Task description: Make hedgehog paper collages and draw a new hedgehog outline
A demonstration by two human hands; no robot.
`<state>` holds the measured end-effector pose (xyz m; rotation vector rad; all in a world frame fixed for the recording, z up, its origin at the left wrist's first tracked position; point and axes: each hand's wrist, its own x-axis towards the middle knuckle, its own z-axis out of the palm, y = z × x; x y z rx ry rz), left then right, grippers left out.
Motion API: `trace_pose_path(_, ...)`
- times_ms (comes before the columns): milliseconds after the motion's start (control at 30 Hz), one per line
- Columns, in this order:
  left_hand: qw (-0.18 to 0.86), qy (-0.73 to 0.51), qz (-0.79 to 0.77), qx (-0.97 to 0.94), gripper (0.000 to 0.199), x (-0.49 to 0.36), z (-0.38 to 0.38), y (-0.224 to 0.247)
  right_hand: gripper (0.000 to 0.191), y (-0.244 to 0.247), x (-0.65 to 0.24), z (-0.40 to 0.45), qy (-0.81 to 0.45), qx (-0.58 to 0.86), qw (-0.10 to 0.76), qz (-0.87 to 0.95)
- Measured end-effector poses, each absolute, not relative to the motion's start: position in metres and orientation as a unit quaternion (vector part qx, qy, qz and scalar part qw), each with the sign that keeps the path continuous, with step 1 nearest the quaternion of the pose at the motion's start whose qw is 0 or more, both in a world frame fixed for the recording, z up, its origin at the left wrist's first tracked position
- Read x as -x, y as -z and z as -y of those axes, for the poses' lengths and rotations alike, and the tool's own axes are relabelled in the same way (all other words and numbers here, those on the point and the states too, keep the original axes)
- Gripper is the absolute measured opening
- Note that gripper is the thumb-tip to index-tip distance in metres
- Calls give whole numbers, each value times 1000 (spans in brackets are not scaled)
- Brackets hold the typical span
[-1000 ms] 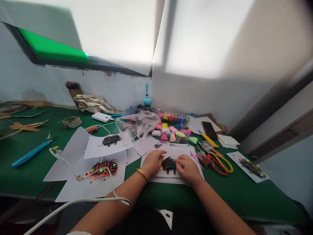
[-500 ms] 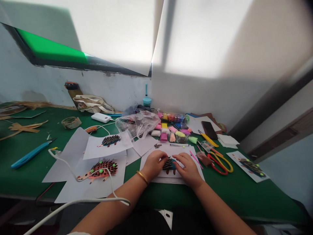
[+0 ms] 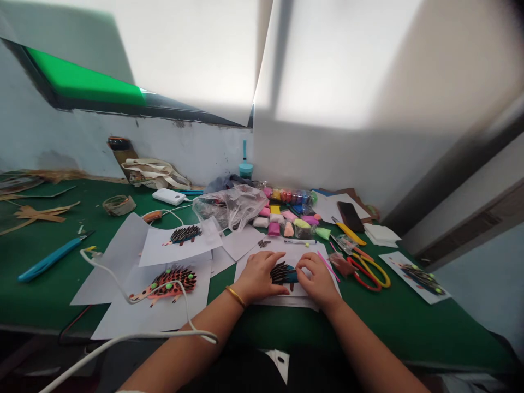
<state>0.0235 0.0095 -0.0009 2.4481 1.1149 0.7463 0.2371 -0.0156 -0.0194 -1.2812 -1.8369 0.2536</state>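
Between my hands on the white sheet (image 3: 270, 248) lies a hedgehog picture (image 3: 282, 273) with dark raised spines, a blue body and brown feet. My left hand (image 3: 257, 277) rests at its left side, thumb and fingers spread around the spines. At the blue right end is my right hand (image 3: 318, 277), with thumb and fingertips pinched together close to the picture. Whatever those fingertips hold, if anything, is too small to make out. Beyond the hands, a few small dark pieces (image 3: 264, 243) and a marker (image 3: 300, 241) lie on the paper.
Soft clay packets (image 3: 274, 228) and a plastic bag (image 3: 231, 204) sit behind the sheet. Scissors (image 3: 374, 273) and a phone (image 3: 350, 216) lie right. A pink hedgehog sheet (image 3: 135, 319) is left, crossed by a white cable (image 3: 123, 341). A blue craft knife (image 3: 51, 259) lies far left.
My left hand has gone from a pinch over the spines to spread fingers beside them. My right hand has shifted slightly right, and its fingers have drawn together into a pinch.
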Motion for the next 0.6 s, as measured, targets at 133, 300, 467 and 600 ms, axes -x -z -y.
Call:
trace_pose_path(133, 153, -210, -403, -877, 102, -24, -10, 4, 8, 23, -237, 14, -102, 525, 406, 741)
trace_pose_path(300, 151, -199, -403, -880, 105, -24, -11, 6, 9, 24, -236, 13, -106, 520, 398, 748)
trace_pose_path(467, 153, -197, -404, -880, 105, -24, -12, 6, 10, 22, -235, 14, -113, 512, 391, 756)
trace_pose_path(600, 157, -198, -405, -879, 104, -24, -11, 6, 11, 21, -235, 15, -113, 509, 388, 760)
